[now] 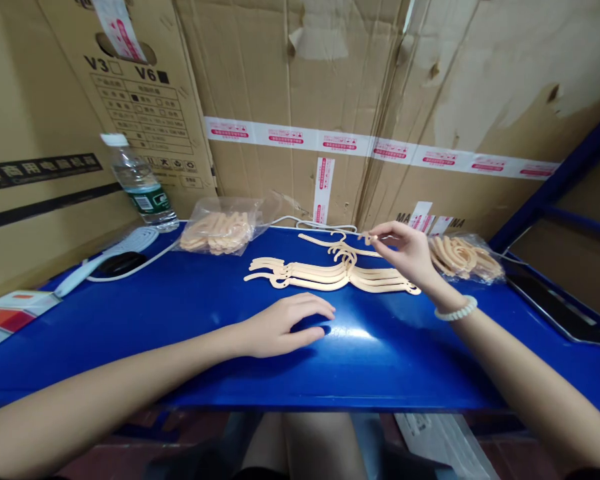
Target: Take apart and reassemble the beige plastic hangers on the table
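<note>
My left hand (293,325) rests low over the blue table, palm down, fingers stretched out and holding nothing. A row of peach plastic clothes hangers (320,275) lies just beyond it, overlapping, with their hooks bunched at the middle. My right hand (403,250), a beaded bracelet on its wrist, is raised over the right end of the row. Its thumb and fingers pinch a small peach hanger piece (364,237), mostly hidden by the fingers. Behind the row lies another hanger (313,239), its right end partly covered by my right hand.
A clear bag of hanger parts (220,232) lies at left, another bag (463,259) at right. A water bottle (143,187), a white handheld device (110,257) and a carton (15,319) stand left. A phone (560,307) lies right. Cardboard (290,80) walls the back.
</note>
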`<state>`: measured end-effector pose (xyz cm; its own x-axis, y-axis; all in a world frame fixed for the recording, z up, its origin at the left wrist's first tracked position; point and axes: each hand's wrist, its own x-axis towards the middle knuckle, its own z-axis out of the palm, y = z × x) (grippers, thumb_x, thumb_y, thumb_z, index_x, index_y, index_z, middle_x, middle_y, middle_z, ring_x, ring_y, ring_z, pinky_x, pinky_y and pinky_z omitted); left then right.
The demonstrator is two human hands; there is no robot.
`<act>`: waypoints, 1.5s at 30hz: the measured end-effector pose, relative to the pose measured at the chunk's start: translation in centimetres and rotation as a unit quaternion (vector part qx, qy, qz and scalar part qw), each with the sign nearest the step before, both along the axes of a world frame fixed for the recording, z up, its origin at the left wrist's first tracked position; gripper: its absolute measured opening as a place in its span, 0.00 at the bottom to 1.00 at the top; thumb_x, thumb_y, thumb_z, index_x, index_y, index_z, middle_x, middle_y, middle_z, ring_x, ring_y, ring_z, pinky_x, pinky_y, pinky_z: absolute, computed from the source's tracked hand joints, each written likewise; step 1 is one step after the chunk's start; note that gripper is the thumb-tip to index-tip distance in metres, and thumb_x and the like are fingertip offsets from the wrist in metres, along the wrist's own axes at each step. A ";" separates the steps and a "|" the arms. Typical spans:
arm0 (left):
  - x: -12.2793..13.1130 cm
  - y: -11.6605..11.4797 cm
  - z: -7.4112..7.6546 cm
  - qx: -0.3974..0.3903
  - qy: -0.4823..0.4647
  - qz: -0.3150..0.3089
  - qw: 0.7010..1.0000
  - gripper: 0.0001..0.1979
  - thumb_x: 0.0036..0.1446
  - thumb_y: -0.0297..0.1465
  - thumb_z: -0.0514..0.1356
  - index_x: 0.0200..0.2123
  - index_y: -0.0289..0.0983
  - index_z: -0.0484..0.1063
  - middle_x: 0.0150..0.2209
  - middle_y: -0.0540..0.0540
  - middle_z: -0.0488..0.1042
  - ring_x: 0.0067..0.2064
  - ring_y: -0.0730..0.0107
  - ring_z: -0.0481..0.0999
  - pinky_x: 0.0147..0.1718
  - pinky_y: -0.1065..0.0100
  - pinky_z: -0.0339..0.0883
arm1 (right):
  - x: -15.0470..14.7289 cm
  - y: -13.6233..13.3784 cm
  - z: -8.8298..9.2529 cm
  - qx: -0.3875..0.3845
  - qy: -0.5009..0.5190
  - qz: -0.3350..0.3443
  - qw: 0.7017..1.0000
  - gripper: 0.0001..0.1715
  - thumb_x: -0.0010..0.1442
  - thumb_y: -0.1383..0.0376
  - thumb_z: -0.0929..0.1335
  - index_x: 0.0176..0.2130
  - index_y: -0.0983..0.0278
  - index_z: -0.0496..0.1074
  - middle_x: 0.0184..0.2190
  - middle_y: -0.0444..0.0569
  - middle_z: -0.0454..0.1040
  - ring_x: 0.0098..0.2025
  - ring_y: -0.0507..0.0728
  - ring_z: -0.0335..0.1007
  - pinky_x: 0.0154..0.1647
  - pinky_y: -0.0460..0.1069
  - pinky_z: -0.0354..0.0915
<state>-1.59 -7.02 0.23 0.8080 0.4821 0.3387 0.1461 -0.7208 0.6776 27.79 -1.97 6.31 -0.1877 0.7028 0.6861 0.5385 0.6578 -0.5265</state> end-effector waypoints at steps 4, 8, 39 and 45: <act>0.5 0.4 -0.5 -0.231 -0.085 0.017 0.969 0.17 0.66 0.37 0.59 0.56 0.39 0.72 0.56 0.40 0.77 0.56 0.57 0.76 0.58 0.57 0.66 | -4.2 -3.8 -1.7 -0.035 0.099 0.144 0.984 0.05 0.63 0.63 0.73 0.38 0.61 0.73 0.39 0.50 0.78 0.42 0.57 0.77 0.41 0.51 0.76; 0.8 0.9 -1.0 -0.351 -0.192 0.088 0.912 0.18 0.61 0.42 0.65 0.50 0.38 0.75 0.49 0.42 0.79 0.49 0.61 0.78 0.51 0.61 0.70 | -6.6 -6.2 -3.5 0.014 -0.053 0.243 0.968 0.04 0.66 0.70 0.69 0.40 0.62 0.73 0.41 0.51 0.78 0.44 0.56 0.76 0.45 0.52 0.74; 0.2 2.5 0.4 -0.368 -0.355 0.240 0.825 0.16 0.46 0.34 0.75 0.33 0.33 0.75 0.28 0.49 0.77 0.30 0.73 0.75 0.33 0.70 0.67 | 4.9 1.9 0.3 -0.032 -0.309 -0.160 0.937 0.04 0.59 0.66 0.69 0.34 0.64 0.74 0.33 0.54 0.79 0.36 0.63 0.76 0.39 0.53 0.69; -0.2 3.1 0.8 -0.386 -0.400 0.227 0.800 0.16 0.46 0.33 0.75 0.32 0.33 0.74 0.27 0.49 0.75 0.30 0.74 0.72 0.32 0.71 0.64 | 4.7 -1.9 -0.4 -0.106 -0.160 -0.048 0.980 0.14 0.61 0.53 0.71 0.35 0.60 0.70 0.29 0.49 0.79 0.30 0.59 0.77 0.32 0.51 0.72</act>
